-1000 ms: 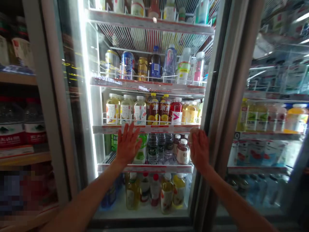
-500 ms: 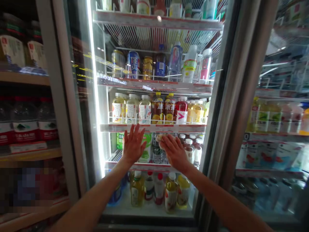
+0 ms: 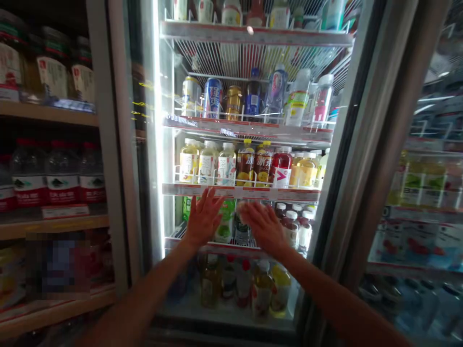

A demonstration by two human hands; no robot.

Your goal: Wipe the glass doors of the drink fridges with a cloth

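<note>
My left hand [image 3: 203,219] lies flat with spread fingers against the glass door of a lit drinks fridge. Its fingertips show in front of the price rail [image 3: 240,193] under the tea bottles. Beside it on the right, my right hand [image 3: 265,229] is pressed over a pale crumpled cloth [image 3: 241,209] at the glass; motion blurs it, and most of the cloth is hidden under the fingers. Behind the glass between my hands stand a green-labelled bottle [image 3: 226,220] and a dark-labelled clear bottle [image 3: 241,231].
Tea and juice bottles [image 3: 226,164] line the middle shelf, with cans [image 3: 212,98] above. A metal door frame [image 3: 383,144] runs along the right, beside another glass-fronted cooler. To the left, open shelves hold red-labelled water bottles [image 3: 62,173].
The view has turned a little left, so the fridge sits further right in the picture. Both hands stay at the glass; my right hand looks more blurred.
</note>
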